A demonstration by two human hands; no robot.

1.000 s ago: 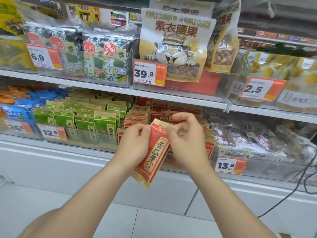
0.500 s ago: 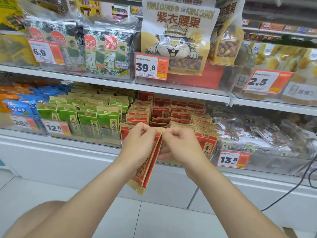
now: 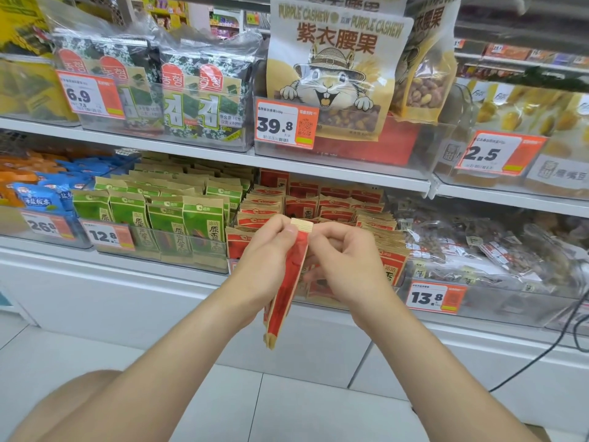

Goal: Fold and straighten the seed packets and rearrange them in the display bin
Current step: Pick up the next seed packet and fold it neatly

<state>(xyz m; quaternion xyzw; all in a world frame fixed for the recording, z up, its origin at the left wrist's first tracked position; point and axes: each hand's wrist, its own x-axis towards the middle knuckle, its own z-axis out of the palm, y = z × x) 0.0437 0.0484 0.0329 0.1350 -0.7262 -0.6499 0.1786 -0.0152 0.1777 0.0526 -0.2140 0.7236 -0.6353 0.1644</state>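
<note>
packet before bin

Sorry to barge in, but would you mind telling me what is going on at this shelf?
A person stands at a shop shelf, holding one red seed packet edge-on with both hands. The left hand pinches its top edge and the right hand grips it from the other side. It is held in front of the stacked red packets, not yet placed among them.
</note>
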